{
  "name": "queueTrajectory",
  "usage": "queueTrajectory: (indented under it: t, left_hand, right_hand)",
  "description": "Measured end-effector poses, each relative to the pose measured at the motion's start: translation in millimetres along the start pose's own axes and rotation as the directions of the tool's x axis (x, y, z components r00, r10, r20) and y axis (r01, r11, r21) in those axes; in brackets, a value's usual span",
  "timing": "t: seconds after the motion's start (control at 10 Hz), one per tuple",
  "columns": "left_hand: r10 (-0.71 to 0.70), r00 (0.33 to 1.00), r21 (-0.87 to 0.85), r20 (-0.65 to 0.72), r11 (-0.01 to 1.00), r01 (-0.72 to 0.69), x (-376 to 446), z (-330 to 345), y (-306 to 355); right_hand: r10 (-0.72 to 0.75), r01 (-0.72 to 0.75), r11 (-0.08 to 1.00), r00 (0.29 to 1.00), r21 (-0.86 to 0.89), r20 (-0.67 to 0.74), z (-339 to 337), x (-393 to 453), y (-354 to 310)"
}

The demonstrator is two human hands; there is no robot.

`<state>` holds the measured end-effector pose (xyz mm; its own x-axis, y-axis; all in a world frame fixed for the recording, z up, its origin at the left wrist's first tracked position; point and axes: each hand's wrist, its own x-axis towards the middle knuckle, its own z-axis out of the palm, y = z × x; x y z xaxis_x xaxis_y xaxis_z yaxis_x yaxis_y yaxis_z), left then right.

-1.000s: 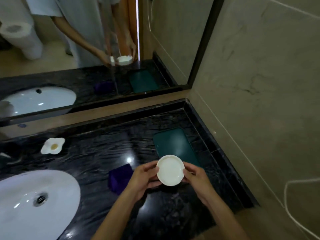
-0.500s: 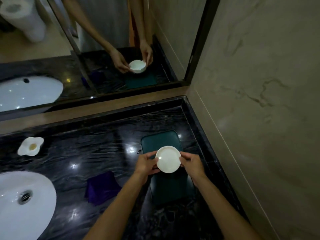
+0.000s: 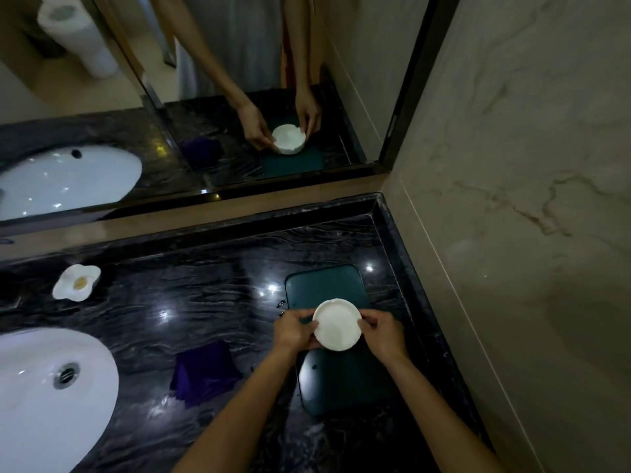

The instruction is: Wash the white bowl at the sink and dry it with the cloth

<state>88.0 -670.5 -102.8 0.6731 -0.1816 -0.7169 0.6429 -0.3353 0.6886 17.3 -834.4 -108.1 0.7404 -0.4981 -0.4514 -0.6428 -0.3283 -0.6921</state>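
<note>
Bowl [image 3: 337, 325] clamped by both grips, left hand [image 3: 294, 331] and right hand [image 3: 383, 331], above green mat [image 3: 324, 283] on desk [image 3: 205, 302]. Purple cloth [image 3: 205, 372] lying between mat and sink [image 3: 41, 387]; egg-shaped dish [image 3: 76, 282] behind sink, well apart.

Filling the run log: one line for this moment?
white bowl | held by left hand and right hand | over green mat | purple cloth on counter

Dim and murky overall, with small white glints on the glossy black countertop [image 3: 191, 302] (overhead light), soft focus, wide-angle bending at edges.
</note>
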Motion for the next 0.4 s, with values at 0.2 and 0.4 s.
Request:
queueTrajectory:
  t: [0.2,0.4]
  left_hand:
    - [0.096,0.992,0.081,-0.086,0.993,-0.089,-6,-13,-10]
    - [0.297,0.942,0.208,-0.157,0.942,-0.262,-43,-52,-26]
  right_hand:
    - [0.066,-0.071,0.988,0.997,0.14,0.04,-6,9,14]
    - [-0.031,0.037,0.993,0.998,0.111,-0.052,-14,-18,-8]
